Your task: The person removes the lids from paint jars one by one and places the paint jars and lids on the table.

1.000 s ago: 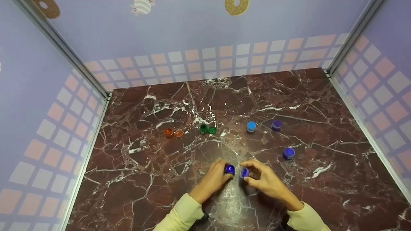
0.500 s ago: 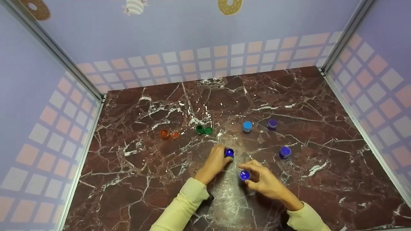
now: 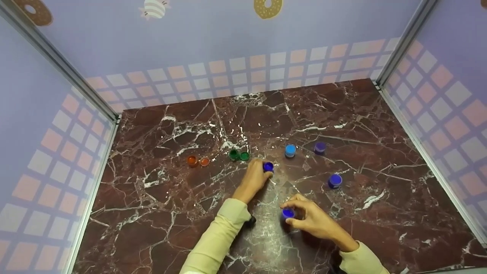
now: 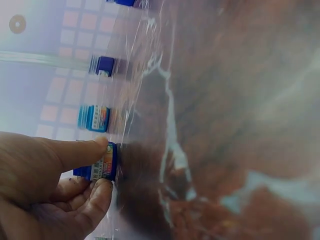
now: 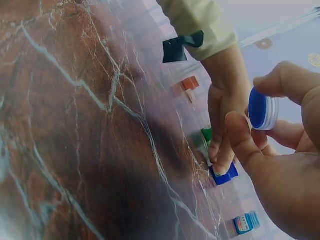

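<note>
In the head view my left hand point(image 3: 254, 177) grips an open blue paint jar point(image 3: 268, 166) near the middle of the table. Its thumb and fingers pinch the jar's labelled side in the left wrist view. Whether the jar's base touches the table, I cannot tell. Nearer the front, my right hand point(image 3: 314, 217) holds a round blue lid point(image 3: 288, 214) by its edge. The right wrist view shows this lid point(image 5: 264, 110) tilted on its side between thumb and fingers, above the table. Just beyond the left hand lie an open green jar point(image 3: 234, 154) and its lid point(image 3: 244, 156).
An open orange jar point(image 3: 192, 161) has its lid point(image 3: 204, 162) beside it on the left. To the right stand three capped jars: light blue point(image 3: 290, 150), purple point(image 3: 320, 147) and blue point(image 3: 335, 180). Patterned panels point(image 3: 243, 72) border the marbled table point(image 3: 152, 220).
My left hand has carried the open blue jar forward, away from the lid, towards the green jar. My right hand has stayed near its place and turned the lid in its fingers.
</note>
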Demonstrator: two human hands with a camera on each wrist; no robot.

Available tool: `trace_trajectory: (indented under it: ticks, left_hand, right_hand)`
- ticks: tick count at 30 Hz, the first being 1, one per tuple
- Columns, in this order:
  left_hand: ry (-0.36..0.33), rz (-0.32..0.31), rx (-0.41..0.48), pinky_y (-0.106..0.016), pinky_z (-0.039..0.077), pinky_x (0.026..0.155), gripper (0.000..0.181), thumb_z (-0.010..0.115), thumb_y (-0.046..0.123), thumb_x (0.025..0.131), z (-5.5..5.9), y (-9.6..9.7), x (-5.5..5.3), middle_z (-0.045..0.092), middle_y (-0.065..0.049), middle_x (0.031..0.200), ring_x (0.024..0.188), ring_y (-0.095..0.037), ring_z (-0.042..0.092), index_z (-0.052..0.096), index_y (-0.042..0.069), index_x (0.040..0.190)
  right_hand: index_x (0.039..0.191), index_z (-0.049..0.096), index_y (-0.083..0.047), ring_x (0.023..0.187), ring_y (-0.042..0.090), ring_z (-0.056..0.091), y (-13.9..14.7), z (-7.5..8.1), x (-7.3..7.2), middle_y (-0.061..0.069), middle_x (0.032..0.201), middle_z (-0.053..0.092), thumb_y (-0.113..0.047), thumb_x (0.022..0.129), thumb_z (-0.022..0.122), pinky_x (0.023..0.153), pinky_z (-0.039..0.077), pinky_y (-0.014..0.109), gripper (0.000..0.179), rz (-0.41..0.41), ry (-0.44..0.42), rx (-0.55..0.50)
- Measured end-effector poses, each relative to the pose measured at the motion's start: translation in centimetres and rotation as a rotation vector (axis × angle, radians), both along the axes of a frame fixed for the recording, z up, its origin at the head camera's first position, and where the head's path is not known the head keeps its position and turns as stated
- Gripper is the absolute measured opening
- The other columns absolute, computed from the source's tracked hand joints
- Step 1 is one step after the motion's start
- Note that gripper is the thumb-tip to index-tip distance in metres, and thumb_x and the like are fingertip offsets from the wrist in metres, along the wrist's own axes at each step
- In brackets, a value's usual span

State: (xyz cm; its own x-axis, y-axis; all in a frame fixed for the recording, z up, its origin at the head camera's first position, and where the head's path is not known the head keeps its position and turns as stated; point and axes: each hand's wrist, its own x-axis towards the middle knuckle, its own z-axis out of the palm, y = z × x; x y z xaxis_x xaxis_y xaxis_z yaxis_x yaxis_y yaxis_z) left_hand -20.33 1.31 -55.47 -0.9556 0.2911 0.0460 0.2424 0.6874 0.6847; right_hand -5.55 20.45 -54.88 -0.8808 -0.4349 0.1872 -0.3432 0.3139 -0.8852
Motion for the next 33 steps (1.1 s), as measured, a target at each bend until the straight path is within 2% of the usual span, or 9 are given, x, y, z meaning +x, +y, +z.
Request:
trace_trajectory:
  ticks: [7, 16, 18, 19, 22, 25, 26, 29, 33]
  left_hand:
    - [0.060, 0.034, 0.006, -0.042, 0.050, 0.100, 0.032, 0.084, 0.007, 0.084, -0.2, 0.7, -1.8, 0.067, -0.020, 0.108, 0.108, -0.036, 0.065, 0.069, -0.008, 0.108]
    - [0.041, 0.091, -0.006, -0.039, 0.050, 0.101, 0.031, 0.081, 0.005, 0.085, -0.2, 1.5, -3.9, 0.067, -0.019, 0.112, 0.110, -0.035, 0.065, 0.071, -0.007, 0.111]
    - [0.051, 0.098, -0.012, -0.038, 0.050, 0.101, 0.031, 0.081, 0.004, 0.085, -0.1, 1.7, -4.2, 0.068, -0.019, 0.112, 0.111, -0.035, 0.065, 0.070, -0.007, 0.112]
    - [0.078, 0.100, -0.012, -0.036, 0.050, 0.100, 0.030, 0.081, 0.005, 0.084, -0.7, 1.7, -4.7, 0.068, -0.018, 0.111, 0.109, -0.034, 0.065, 0.071, -0.006, 0.111]
    - [0.081, 0.097, -0.032, -0.035, 0.050, 0.099, 0.030, 0.081, 0.005, 0.085, -0.6, 1.8, -5.2, 0.069, -0.018, 0.110, 0.110, -0.033, 0.065, 0.071, -0.007, 0.111]
    - [0.053, 0.090, -0.046, -0.037, 0.049, 0.101, 0.031, 0.080, 0.005, 0.086, -0.3, 1.8, -5.7, 0.069, -0.020, 0.112, 0.111, -0.035, 0.065, 0.071, -0.007, 0.113]
    - [0.019, 0.087, -0.055, -0.039, 0.049, 0.103, 0.032, 0.079, 0.004, 0.087, 0.5, 1.8, -5.6, 0.068, -0.022, 0.114, 0.114, -0.037, 0.064, 0.070, -0.008, 0.115]
    - [-0.011, 0.080, -0.067, -0.041, 0.049, 0.103, 0.032, 0.080, 0.004, 0.087, 0.8, 1.7, -5.8, 0.069, -0.022, 0.115, 0.114, -0.037, 0.064, 0.071, -0.007, 0.116]
    - [-0.007, 0.062, -0.090, -0.038, 0.051, 0.100, 0.031, 0.081, 0.004, 0.085, 0.9, 1.7, -6.1, 0.070, -0.021, 0.111, 0.110, -0.035, 0.067, 0.072, -0.007, 0.113]
  right_hand:
    - [0.122, 0.069, 0.001, 0.101, 0.020, 0.058, -0.1, -0.1, -0.1, 0.010, 0.115, 0.062, -0.002, 0.085, 0.080, 0.091, 0.051, 0.029, 0.038, -0.012, -0.007, -0.007]
    - [0.122, 0.069, 0.002, 0.093, 0.019, 0.056, 0.0, 0.3, -0.2, 0.009, 0.114, 0.062, -0.001, 0.084, 0.080, 0.080, 0.053, 0.031, 0.040, -0.021, -0.029, -0.008]
    - [0.122, 0.070, 0.002, 0.090, 0.019, 0.055, 0.0, 0.3, -0.4, 0.008, 0.113, 0.063, -0.002, 0.084, 0.081, 0.078, 0.052, 0.032, 0.040, -0.042, -0.026, 0.009]
    - [0.122, 0.070, 0.002, 0.089, 0.019, 0.055, 0.0, 0.4, -0.5, 0.007, 0.113, 0.063, -0.003, 0.083, 0.081, 0.077, 0.052, 0.033, 0.040, -0.054, -0.024, 0.016]
    - [0.120, 0.071, 0.003, 0.086, 0.019, 0.055, -0.2, 0.4, -0.7, 0.008, 0.112, 0.063, -0.001, 0.082, 0.083, 0.074, 0.050, 0.034, 0.041, -0.099, -0.021, 0.029]
    - [0.119, 0.071, 0.004, 0.085, 0.019, 0.056, -0.4, 0.5, -1.1, 0.008, 0.109, 0.064, -0.001, 0.081, 0.083, 0.074, 0.051, 0.034, 0.041, -0.151, -0.032, 0.031]
    - [0.119, 0.071, 0.005, 0.085, 0.019, 0.057, -0.5, 0.6, -1.2, 0.008, 0.106, 0.063, -0.001, 0.081, 0.083, 0.074, 0.051, 0.035, 0.040, -0.171, -0.038, 0.034]
    - [0.118, 0.070, 0.005, 0.084, 0.022, 0.058, -0.7, 0.8, -1.8, 0.005, 0.101, 0.063, 0.000, 0.081, 0.082, 0.074, 0.053, 0.036, 0.039, -0.234, -0.044, 0.050]
    - [0.116, 0.071, 0.005, 0.083, 0.024, 0.060, -1.0, 1.0, -3.0, 0.006, 0.097, 0.062, 0.005, 0.080, 0.080, 0.074, 0.054, 0.035, 0.037, -0.313, -0.012, 0.087]
